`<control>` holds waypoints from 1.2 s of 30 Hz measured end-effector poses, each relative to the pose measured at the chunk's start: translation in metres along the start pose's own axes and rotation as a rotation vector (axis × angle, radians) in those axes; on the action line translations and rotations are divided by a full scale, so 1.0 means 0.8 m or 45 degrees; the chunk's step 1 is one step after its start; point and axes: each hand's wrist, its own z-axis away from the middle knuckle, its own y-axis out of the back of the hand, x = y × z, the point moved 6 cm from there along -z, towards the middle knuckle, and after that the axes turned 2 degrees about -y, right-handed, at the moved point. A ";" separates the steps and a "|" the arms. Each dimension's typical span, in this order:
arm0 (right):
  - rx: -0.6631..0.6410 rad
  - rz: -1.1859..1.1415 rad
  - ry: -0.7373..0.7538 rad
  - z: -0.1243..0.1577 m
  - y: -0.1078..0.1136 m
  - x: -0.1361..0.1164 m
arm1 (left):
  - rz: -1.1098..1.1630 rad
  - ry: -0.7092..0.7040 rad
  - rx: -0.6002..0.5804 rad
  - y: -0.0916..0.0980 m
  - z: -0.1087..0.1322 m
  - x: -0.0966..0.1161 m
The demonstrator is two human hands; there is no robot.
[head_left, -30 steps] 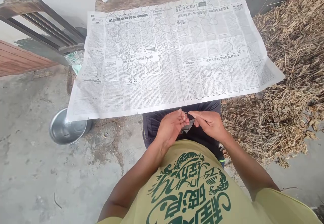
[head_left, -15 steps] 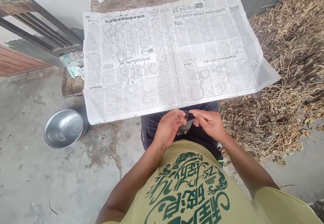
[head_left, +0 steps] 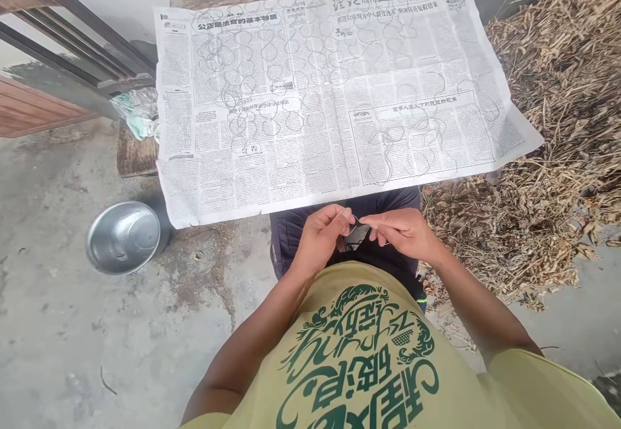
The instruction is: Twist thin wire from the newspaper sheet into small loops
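My left hand (head_left: 323,235) and my right hand (head_left: 402,231) are close together above my lap, just in front of the newspaper's near edge. Both are closed in a pinch on a thin wire (head_left: 358,220) that runs between the fingertips. The wire is very fine and its shape between the fingers is hard to make out. A large open newspaper (head_left: 334,92) lies spread over a wooden table, with several thin wire loops (head_left: 242,86) laid out in rows on it.
A metal bowl (head_left: 123,236) sits on the concrete floor at the left. A heap of dry plant stalks (head_left: 557,125) fills the right side. A dark metal frame (head_left: 72,41) leans at the upper left. Crumpled plastic (head_left: 140,115) lies by the table's left edge.
My hands have drawn the wire tighter, and the small loop seen between the fingers half a second ago has closed up. The view has shifted slightly downward.
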 end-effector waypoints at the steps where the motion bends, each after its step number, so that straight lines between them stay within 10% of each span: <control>1: -0.033 0.011 0.028 0.000 0.002 -0.001 | -0.034 -0.006 -0.017 0.000 0.001 0.001; 22: -0.270 -0.377 -0.290 -0.004 0.002 0.036 | -0.274 -0.207 0.117 -0.010 -0.007 0.000; 36: 0.156 -0.404 -0.404 0.012 -0.004 0.032 | 0.002 -0.153 0.177 -0.008 -0.008 -0.007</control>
